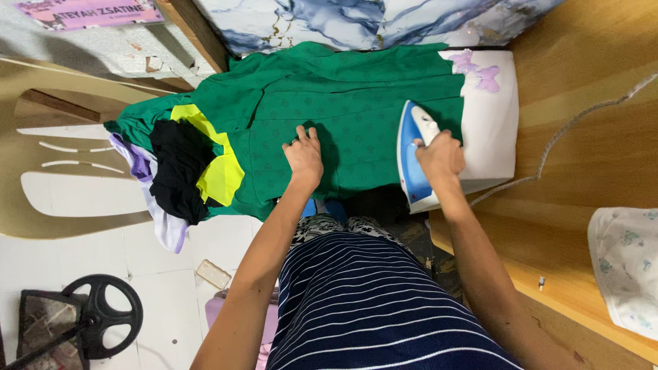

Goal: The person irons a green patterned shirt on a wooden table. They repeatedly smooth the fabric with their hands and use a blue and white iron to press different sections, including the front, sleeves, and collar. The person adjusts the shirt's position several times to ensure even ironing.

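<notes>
R hand [440, 155] fingers clamped on blue-white iron [413, 154], its long axis near-far, at right edge of green garment [356, 109] on padded board [495, 130]; L hand [303, 155] flat, fingers apart, pressing cloth just left of iron.

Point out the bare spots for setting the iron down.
Free: the white pad right of the green garment, and the wooden surface beyond the cord. Crowded: the clothes pile left of the left hand.
</notes>
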